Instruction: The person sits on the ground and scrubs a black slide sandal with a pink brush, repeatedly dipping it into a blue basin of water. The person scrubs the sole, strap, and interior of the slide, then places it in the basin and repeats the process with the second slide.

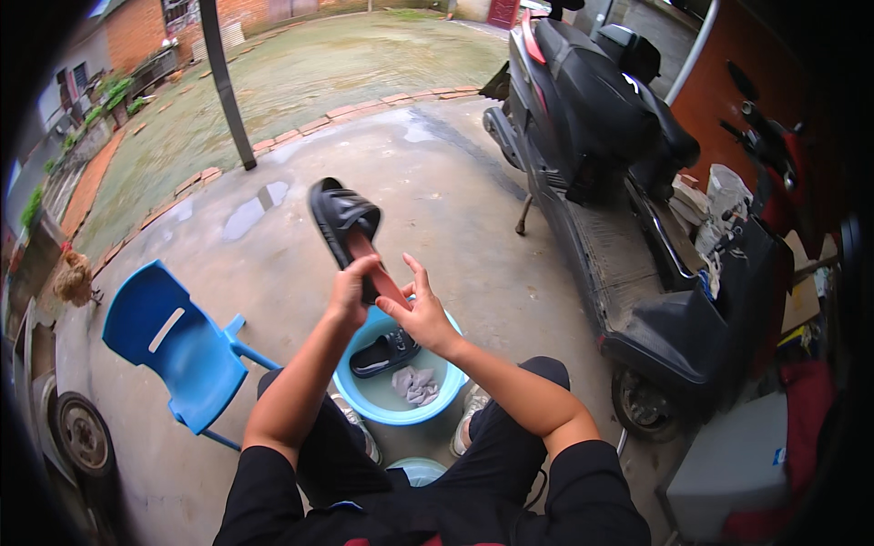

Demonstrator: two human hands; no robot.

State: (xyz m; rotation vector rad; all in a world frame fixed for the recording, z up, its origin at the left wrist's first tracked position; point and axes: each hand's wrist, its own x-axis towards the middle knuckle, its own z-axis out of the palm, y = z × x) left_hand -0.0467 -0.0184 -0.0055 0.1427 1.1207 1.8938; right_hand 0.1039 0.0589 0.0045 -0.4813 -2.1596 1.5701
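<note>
My left hand [354, 293] grips a black slide sandal [345, 211] by its rear part, holding it up over the far rim of a light-blue plastic basin [454, 396]. A reddish-pink brush or handle [384, 283] runs from under the sandal's strap towards my right hand [427, 314]. My right thumb rests at its near end, with the other fingers spread. In the basin's cloudy water lie a second dark slide sandal [372, 357] and a crumpled grey cloth [415, 385]. The basin stands between my feet.
A blue plastic chair [198, 362] stands at left, with a chicken [73, 276] and a wheel [83, 433] beyond it. A black scooter [601, 252] is parked at right, near a grey box [730, 457]. A dark post [229, 95] rises at the concrete's far edge.
</note>
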